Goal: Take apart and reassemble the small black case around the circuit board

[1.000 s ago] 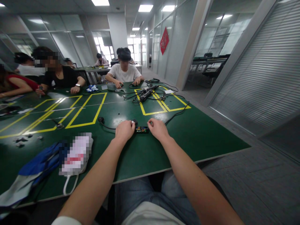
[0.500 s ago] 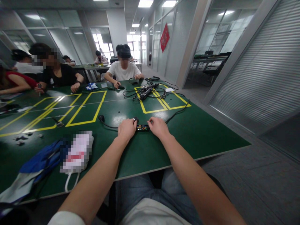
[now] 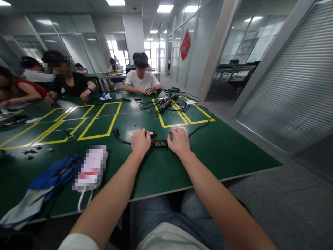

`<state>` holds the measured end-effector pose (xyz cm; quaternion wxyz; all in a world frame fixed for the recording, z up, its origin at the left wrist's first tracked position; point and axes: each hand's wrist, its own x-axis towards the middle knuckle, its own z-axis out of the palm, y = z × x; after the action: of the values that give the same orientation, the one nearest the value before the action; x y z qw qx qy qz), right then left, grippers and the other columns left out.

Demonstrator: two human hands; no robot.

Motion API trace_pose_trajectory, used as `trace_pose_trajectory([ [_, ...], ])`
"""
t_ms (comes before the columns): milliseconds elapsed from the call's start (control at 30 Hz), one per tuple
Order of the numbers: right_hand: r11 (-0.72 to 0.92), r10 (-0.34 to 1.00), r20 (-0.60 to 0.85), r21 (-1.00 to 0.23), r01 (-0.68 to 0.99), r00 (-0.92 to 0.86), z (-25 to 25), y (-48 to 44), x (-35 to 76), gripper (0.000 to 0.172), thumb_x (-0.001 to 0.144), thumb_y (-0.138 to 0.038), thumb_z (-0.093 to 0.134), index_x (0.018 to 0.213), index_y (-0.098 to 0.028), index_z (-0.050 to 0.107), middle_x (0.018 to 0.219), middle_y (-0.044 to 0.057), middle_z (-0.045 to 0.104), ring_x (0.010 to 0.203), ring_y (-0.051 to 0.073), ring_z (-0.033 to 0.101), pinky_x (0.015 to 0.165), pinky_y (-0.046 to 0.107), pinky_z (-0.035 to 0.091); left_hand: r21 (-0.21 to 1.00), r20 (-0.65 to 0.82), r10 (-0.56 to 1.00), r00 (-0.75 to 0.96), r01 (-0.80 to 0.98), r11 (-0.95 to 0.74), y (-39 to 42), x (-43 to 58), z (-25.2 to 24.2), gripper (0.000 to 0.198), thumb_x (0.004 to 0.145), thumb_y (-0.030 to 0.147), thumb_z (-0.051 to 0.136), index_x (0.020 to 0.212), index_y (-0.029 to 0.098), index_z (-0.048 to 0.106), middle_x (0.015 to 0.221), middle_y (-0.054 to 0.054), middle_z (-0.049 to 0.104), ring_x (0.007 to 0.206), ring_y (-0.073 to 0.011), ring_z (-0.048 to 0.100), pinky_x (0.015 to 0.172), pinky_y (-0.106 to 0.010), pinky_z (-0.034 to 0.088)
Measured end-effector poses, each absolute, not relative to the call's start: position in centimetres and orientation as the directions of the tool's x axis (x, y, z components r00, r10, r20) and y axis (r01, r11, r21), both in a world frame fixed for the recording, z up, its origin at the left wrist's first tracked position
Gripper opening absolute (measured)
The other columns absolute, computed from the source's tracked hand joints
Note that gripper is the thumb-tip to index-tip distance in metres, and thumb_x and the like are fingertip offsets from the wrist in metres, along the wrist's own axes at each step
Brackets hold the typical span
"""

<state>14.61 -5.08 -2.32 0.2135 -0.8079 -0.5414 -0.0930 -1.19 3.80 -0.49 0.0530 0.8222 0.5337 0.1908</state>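
Circuit board (image 3: 159, 143) lies on the green desk (image 3: 221, 149) between the left hand (image 3: 140, 141) and right hand (image 3: 179, 141). A black plug (image 3: 152, 133) sits just behind it and a cable (image 3: 116, 132) trails left. The board is small and dark, with coloured dots. Fingers curl over its ends, so I cannot tell their grip. Bare desk runs to the near edge.

Dark green table (image 3: 156, 173) marked with yellow rectangular outlines (image 3: 104, 121). Small black board (image 3: 159, 143) dotted with orange and green, with a black plug (image 3: 152, 133) and black cable (image 3: 121, 139). Fabric (image 3: 49, 177) in blue and white; jeans (image 3: 156, 211) in faded blue denim. Wall hanging (image 3: 185, 45) is red. The seated people's tops are plain: one white (image 3: 142, 80), one black (image 3: 71, 85), one red (image 3: 31, 89).
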Motion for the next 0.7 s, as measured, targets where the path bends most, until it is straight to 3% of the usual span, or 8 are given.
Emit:
trace_pose_trajectory([
  [267,-0.347,0.843,0.345,-0.238,0.907,0.413,-3.0,-4.7,14.0,0.026,0.101,-0.030,0.055,0.116,-0.017,0.073,0.127,0.019,0.063,0.121,0.035,0.051,0.103,0.047,0.040,0.268,0.270,0.884,0.381,0.853,-0.449,3.4,-0.9,-1.4,0.030,0.100,0.046,0.059,0.116,0.025,0.075,0.134,-0.015,0.063,0.130,-0.0360,0.055,0.107,-0.050,0.050],
  [467,-0.397,0.834,0.316,-0.226,0.890,0.452,-3.5,-4.5,14.0,0.032,0.101,-0.031,0.053,0.122,-0.015,0.070,0.131,0.020,0.063,0.123,0.034,0.051,0.107,0.049,0.037,0.301,0.236,0.876,0.420,0.826,-0.477,4.0,-0.9,-1.4,0.047,0.100,0.038,0.058,0.146,0.030,0.063,0.162,-0.009,0.053,0.148,-0.0348,0.044,0.118,-0.055,0.043],
  [567,-0.399,0.832,0.310,-0.242,0.884,0.460,-3.6,-4.4,14.1,0.032,0.102,-0.032,0.053,0.123,-0.016,0.070,0.131,0.019,0.063,0.124,0.034,0.051,0.107,0.049,0.037,0.327,0.186,0.874,0.449,0.811,-0.486,4.4,-0.9,-1.3,0.040,0.100,0.035,0.056,0.137,0.032,0.069,0.158,-0.006,0.059,0.147,-0.0344,0.046,0.119,-0.056,0.042],
  [700,-0.388,0.829,0.310,-0.280,0.878,0.465,-3.8,-4.4,14.3,0.032,0.103,-0.034,0.053,0.124,-0.017,0.070,0.130,0.018,0.065,0.123,0.034,0.052,0.105,0.048,0.039,0.360,0.187,0.915,0.359,0.841,-0.404,5.1,-1.2,-1.3,0.037,0.093,0.037,0.067,0.128,0.028,0.075,0.138,-0.013,0.070,0.133,-0.0381,0.057,0.110,-0.055,0.048],
])
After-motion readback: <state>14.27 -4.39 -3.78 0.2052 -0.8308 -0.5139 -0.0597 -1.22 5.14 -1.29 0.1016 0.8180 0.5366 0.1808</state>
